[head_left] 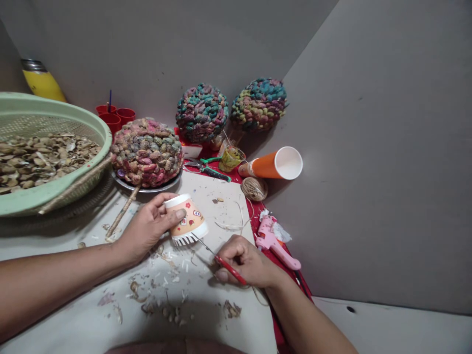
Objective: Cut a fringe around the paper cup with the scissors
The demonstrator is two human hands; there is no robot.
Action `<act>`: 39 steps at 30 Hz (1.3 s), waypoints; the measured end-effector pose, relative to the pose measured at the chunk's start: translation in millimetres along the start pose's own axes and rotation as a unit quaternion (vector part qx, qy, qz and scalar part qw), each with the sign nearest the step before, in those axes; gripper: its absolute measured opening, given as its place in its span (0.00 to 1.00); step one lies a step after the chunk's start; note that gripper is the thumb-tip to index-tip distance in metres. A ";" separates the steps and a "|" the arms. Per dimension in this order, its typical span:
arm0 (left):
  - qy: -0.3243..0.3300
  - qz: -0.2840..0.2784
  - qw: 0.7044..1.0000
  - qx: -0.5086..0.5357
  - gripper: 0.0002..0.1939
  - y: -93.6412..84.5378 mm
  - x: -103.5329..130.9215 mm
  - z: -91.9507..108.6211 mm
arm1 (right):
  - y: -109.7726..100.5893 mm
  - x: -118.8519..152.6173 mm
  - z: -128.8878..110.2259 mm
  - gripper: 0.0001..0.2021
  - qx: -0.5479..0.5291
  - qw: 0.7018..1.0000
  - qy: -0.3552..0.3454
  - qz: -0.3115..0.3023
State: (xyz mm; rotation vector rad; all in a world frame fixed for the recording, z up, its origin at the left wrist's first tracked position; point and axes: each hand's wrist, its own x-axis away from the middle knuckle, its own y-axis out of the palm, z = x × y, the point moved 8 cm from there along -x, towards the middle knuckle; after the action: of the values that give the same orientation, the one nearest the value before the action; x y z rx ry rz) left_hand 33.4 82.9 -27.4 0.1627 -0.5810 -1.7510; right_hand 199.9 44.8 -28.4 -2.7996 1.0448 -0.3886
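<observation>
My left hand is closed around a paper cup, peach with red flowers and white bands, tilted on its side. A row of narrow slits fringes the cup's lower white edge. My right hand grips red-handled scissors, whose blades reach up to the fringed edge at its right part. Behind the cup, a ball covered in pinkish shells rests on a metal plate, with a twine-wrapped stick sticking out toward me. Small white scraps and shell bits lie on the table board below my hands.
At left stands a green basket of shells. Two colourful shell balls sit at the back near green-handled pliers. To the right are stacked orange cups, a twine roll and a pink glue gun. Grey walls enclose the table.
</observation>
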 end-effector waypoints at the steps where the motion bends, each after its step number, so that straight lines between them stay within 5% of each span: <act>1: -0.001 0.001 1.000 0.000 0.24 -0.3 0.1 -0.2 | -0.1 0.0 -0.4 0.31 -0.003 1.000 -0.003 0.002; 39: 0.028 0.006 0.999 0.020 0.21 -0.9 0.0 6.7 | -3.0 7.5 5.2 0.27 0.009 0.999 0.029 -0.018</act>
State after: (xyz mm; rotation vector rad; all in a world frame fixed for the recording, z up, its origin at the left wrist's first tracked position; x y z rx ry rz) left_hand 29.9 85.0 -22.0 0.2355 -0.5755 -1.7188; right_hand 208.7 42.3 -31.3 -2.8100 0.9988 -0.4842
